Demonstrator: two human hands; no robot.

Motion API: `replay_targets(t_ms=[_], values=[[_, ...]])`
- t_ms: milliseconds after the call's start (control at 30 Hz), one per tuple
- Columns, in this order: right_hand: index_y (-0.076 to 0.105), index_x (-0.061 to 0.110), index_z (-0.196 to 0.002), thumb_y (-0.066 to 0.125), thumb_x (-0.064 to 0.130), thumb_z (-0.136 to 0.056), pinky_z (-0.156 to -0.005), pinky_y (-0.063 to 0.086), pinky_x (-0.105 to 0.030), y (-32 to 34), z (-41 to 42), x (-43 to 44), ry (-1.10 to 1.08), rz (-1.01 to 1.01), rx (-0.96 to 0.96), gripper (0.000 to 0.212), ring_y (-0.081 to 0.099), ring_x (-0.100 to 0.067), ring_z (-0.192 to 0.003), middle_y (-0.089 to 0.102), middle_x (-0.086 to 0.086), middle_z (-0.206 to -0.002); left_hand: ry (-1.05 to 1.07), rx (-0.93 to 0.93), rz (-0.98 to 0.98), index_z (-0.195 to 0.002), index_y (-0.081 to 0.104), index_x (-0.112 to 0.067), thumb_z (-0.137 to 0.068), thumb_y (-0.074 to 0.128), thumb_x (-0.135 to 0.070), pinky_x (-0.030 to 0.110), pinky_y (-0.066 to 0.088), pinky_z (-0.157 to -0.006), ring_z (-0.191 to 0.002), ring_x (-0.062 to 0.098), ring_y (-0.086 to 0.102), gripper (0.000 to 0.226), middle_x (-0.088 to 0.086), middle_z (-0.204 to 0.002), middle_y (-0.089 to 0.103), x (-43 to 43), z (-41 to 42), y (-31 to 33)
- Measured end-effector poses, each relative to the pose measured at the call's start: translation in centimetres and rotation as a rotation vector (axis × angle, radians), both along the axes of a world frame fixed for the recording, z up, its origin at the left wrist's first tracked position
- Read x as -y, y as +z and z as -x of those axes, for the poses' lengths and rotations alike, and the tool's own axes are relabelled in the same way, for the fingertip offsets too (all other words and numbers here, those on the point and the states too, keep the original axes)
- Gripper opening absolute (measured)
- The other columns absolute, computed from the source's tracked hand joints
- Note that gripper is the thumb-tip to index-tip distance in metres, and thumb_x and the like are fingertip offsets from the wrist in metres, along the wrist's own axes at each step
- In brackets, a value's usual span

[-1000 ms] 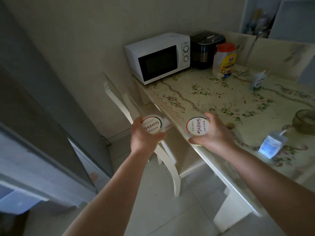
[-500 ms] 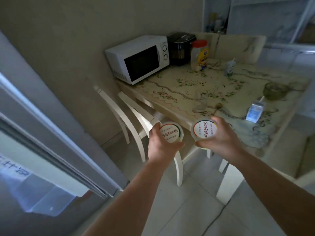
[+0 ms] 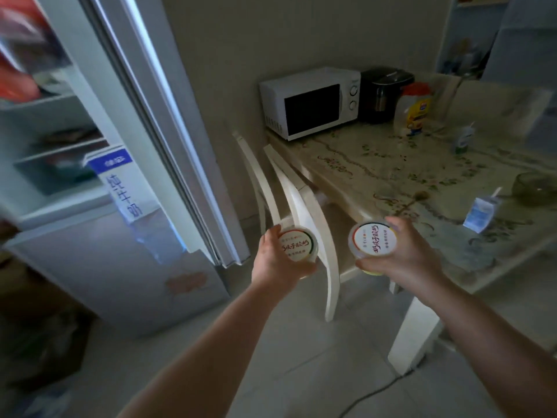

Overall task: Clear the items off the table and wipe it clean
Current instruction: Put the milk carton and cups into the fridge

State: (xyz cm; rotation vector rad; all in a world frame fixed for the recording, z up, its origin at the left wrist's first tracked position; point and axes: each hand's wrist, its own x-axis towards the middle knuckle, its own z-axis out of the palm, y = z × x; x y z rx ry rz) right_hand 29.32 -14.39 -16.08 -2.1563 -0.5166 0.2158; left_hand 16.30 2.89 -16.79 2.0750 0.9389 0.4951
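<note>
I hold two round yogurt cups with white printed lids. My left hand (image 3: 275, 260) grips the left yogurt cup (image 3: 297, 243) in front of the chair. My right hand (image 3: 401, 251) grips the right yogurt cup (image 3: 373, 238) just off the table's near edge. The table (image 3: 376, 173) has a floral cloth. On it stand a small blue milk carton with a straw (image 3: 481, 213), a second small carton (image 3: 464, 140), a glass bowl (image 3: 535, 187) and a jar with a red lid (image 3: 414, 108).
An open fridge (image 3: 60, 164) fills the left, its door edge (image 3: 168, 140) between me and the wall; a blue milk box (image 3: 122, 182) sits in it. A white microwave (image 3: 310, 102) and a black cooker (image 3: 382, 93) stand at the table's far end. A white chair (image 3: 301, 206) is tucked under.
My view has swung left, away from the table, so the open fridge now shows. Both hands still hold the cups and have drawn back from the table edge.
</note>
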Motion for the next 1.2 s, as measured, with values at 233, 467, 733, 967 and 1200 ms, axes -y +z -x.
replay_targets(t_ms=[233, 467, 733, 967, 1200], values=[[0.044, 0.022, -0.130, 0.090, 0.029, -0.048, -0.077, 0.034, -0.023, 2.2, 5.0, -3.0, 0.256, -0.031, 0.041, 0.094, 0.049, -0.012, -0.096, 0.055, 0.003, -0.115, 0.236, -0.026, -0.014, -0.139, 0.040, -0.023, -0.053, 0.089, -0.029, 0.031, 0.046, -0.095, -0.112, 0.018, 0.052, 0.099, -0.001, -0.125, 0.053, -0.8, 9.0, 1.3], [0.043, 0.026, -0.129, 0.089, 0.039, -0.045, -0.080, 0.047, -0.027, 4.5, 9.9, -8.1, 0.422, -0.029, 0.115, 0.097, 0.056, -0.014, -0.101, 0.057, 0.006, -0.113, 0.422, 0.014, -0.095, -0.139, 0.041, -0.019, -0.056, 0.091, -0.024, 0.019, 0.051, -0.069, -0.114, 0.020, 0.051, 0.097, 0.002, -0.125, 0.054, -6.4, 16.8, 6.4], [0.038, 0.032, -0.132, 0.086, 0.048, -0.046, -0.086, 0.047, -0.029, 6.7, 15.6, -16.3, 0.514, -0.056, 0.152, 0.100, 0.054, -0.010, -0.107, 0.054, 0.012, -0.119, 0.455, 0.137, -0.155, -0.135, 0.044, -0.017, -0.060, 0.089, -0.028, 0.026, 0.041, -0.080, -0.099, 0.016, 0.049, 0.088, -0.001, -0.111, 0.051, -16.7, 19.7, 11.0], [0.041, 0.031, -0.131, 0.085, 0.052, -0.042, -0.094, 0.046, -0.033, 8.3, 19.0, -23.1, 0.452, -0.072, 0.255, 0.101, 0.054, -0.013, -0.111, 0.056, 0.009, -0.122, 0.335, 0.139, -0.185, -0.138, 0.041, -0.019, -0.056, 0.090, -0.038, 0.042, 0.046, -0.099, -0.118, 0.023, 0.048, 0.097, 0.002, -0.121, 0.053, -25.5, 17.3, 11.9], [0.041, 0.032, -0.132, 0.087, 0.049, -0.044, -0.093, 0.045, -0.031, 8.3, 21.3, -26.6, 0.331, -0.068, 0.276, 0.100, 0.052, -0.012, -0.114, 0.054, 0.010, -0.123, 0.209, -0.162, -0.216, -0.126, 0.043, -0.027, -0.059, 0.082, -0.050, 0.046, 0.044, -0.098, -0.110, 0.027, 0.046, 0.082, 0.001, -0.109, 0.040, -29.8, 14.2, 10.4]])
